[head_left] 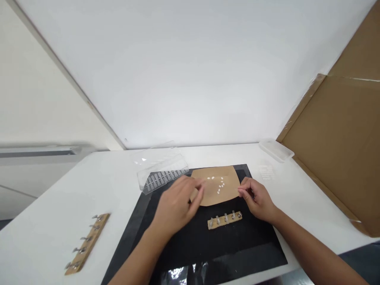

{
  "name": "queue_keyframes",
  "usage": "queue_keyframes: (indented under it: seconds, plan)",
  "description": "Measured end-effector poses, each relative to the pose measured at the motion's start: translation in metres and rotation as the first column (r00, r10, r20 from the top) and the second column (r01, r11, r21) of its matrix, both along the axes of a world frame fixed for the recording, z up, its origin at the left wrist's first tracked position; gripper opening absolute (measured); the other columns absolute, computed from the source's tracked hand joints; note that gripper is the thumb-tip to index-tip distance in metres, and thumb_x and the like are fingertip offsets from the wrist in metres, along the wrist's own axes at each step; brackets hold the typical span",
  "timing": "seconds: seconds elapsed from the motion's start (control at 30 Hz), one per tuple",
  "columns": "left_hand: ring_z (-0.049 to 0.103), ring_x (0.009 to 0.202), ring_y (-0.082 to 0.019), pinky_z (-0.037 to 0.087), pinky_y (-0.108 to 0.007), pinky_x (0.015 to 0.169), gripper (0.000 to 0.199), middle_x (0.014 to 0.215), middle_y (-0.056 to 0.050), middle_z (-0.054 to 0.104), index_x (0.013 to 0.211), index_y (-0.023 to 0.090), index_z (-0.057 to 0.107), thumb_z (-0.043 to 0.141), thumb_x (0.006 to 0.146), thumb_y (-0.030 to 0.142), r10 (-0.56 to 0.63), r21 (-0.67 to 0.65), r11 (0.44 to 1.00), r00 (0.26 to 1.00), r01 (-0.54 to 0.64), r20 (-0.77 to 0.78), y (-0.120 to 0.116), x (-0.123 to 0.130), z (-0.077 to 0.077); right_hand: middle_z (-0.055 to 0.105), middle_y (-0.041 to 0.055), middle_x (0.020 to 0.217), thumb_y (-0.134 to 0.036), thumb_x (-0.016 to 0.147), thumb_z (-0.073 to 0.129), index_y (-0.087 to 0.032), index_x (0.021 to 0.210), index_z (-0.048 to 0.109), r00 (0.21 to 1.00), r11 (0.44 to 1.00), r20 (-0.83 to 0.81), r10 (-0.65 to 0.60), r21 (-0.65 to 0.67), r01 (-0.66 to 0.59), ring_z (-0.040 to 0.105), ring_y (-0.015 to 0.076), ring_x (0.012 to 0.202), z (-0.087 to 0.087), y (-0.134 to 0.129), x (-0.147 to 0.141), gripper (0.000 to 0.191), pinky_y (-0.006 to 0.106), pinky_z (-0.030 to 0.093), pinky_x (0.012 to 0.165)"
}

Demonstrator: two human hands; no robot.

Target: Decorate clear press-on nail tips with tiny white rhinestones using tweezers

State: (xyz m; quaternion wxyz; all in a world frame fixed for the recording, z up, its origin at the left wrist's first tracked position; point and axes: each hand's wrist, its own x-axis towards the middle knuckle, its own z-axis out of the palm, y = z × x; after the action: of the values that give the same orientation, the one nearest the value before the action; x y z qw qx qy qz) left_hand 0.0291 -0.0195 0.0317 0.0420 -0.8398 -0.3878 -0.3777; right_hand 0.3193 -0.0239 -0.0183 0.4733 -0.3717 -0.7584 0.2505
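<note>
head view: left hand (pixel 175 206) and right hand (pixel 255 200) at a kraft paper sheet (pixel 215 186)

we see both forearms come in from the bottom of the frame over a black mat (pixel 190 253). fingers of the left hand (pixel 197 186) are curled and close together at the paper's left edge, fingertips of the right hand (pixel 241 192) are pressed together at its right edge; we can't tell if either hand is really pinching the paper. small white pieces (pixel 217 184) lie scattered on the paper, between the hands, and the paper sits on the far part of the mat. a wooden strip with metal clips (pixel 225 220) lies on the mat just nearer than the paper, just below the hands. a second clip strip (pixel 87 243) lies on the white table (pixel 44 206), left of the mat. further on, a clear box of white false nail tips (pixel 162 174) sits at the mat's far left corner, a clear lid (pixel 154 155) behind it. far right, a translucent tray (pixel 276 150) and a large cardboard sheet (pixel 329 134).
</note>
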Motion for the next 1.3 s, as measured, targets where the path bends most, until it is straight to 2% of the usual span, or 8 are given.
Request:
queue_keyframes:
  seconds: [0.1,0.2,0.4,0.57,0.7,0.93,1.1,1.3]
  plan:
    - [0.069,0.099,-0.029,0.056,-0.038,0.080,0.031,0.102,-0.010,0.075,0.107,0.019,0.072,0.047,0.106,0.038,0.248,-0.161,0.944,0.940,-0.289,-0.235,0.006,-0.029,0.008,0.061,0.0006,0.083,-0.029,0.107,0.056,-0.025,0.092,0.055,0.998,0.999,0.029,-0.050,-0.003,0.050,0.056,0.0157,0.068,-0.002,0.006,0.005,0.015,0.030,0.041,0.061]
    - [0.069,0.104,-0.031,0.056,-0.039,0.081,0.038,0.107,-0.010,0.076,0.105,0.022,0.074,0.044,0.104,0.045,0.261,-0.315,0.862,0.880,-0.398,-0.398,0.000,-0.057,0.012,0.061,0.0008,0.083,-0.029,0.107,0.055,-0.025,0.091,0.054,0.996,0.998,0.060,-0.059,0.023,0.058,0.057,0.0166,0.070,-0.002,0.005,0.007,0.016,0.031,0.043,0.064]
    - [0.069,0.105,-0.033,0.056,-0.044,0.089,0.047,0.112,-0.015,0.073,0.109,0.018,0.076,0.050,0.098,0.055,0.187,-0.480,0.734,0.822,-0.481,-0.537,-0.030,-0.076,-0.002,0.062,0.0004,0.080,-0.025,0.105,0.057,-0.025,0.092,0.054,0.995,0.980,0.068,-0.073,0.187,0.060,0.060,0.0189,0.074,0.003,0.001,0.007,0.014,0.037,0.046,0.075]
    - [0.068,0.105,-0.031,0.054,-0.041,0.091,0.036,0.111,-0.015,0.069,0.102,0.017,0.077,0.045,0.102,0.034,0.209,-0.411,0.733,0.755,-0.541,-0.622,-0.035,-0.064,-0.024,0.062,0.0006,0.080,-0.026,0.105,0.057,-0.026,0.091,0.053,0.992,0.976,0.065,-0.109,0.198,0.094,0.060,0.0196,0.073,0.004,0.003,0.012,0.014,0.037,0.046,0.073]
    - [0.069,0.103,-0.031,0.053,-0.041,0.092,0.031,0.108,-0.014,0.071,0.101,0.018,0.073,0.047,0.103,0.034,0.284,-0.422,0.727,0.797,-0.541,-0.533,-0.032,-0.067,-0.033,0.062,0.0005,0.080,-0.025,0.104,0.058,-0.026,0.091,0.053,0.986,0.971,0.081,-0.143,0.205,0.124,0.059,0.0193,0.073,0.003,0.003,0.015,0.015,0.036,0.045,0.072]
    - [0.072,0.087,-0.031,0.047,-0.036,0.070,0.029,0.105,-0.014,0.072,0.099,0.019,0.061,0.040,0.106,0.038,0.408,-0.330,0.675,0.706,-0.660,-0.579,-0.013,-0.069,0.014,0.063,0.0009,0.082,-0.025,0.106,0.055,-0.026,0.098,0.053,0.989,0.966,-0.027,-0.147,0.209,0.150,0.062,0.0194,0.075,-0.001,0.001,0.011,0.009,0.036,0.047,0.072]
    - [0.073,0.086,-0.028,0.047,-0.033,0.071,0.023,0.101,-0.011,0.075,0.109,0.021,0.057,0.044,0.106,0.039,0.344,-0.398,0.802,0.889,-0.446,-0.302,0.016,-0.021,0.036,0.063,0.0014,0.085,-0.024,0.106,0.054,-0.026,0.098,0.051,0.984,0.958,0.024,-0.175,0.236,0.165,0.062,0.0198,0.075,-0.004,0.002,0.004,0.009,0.037,0.045,0.073]
    - [0.074,0.097,-0.027,0.053,-0.037,0.086,0.028,0.105,-0.009,0.078,0.110,0.021,0.066,0.044,0.107,0.036,0.081,-0.428,0.902,0.995,-0.044,0.067,0.022,0.019,0.001,0.066,-0.0007,0.083,-0.020,0.103,0.058,-0.025,0.098,0.051,0.961,0.912,0.200,-0.190,0.398,0.098,0.062,0.0176,0.071,0.020,0.016,-0.016,0.010,0.039,0.042,0.077]
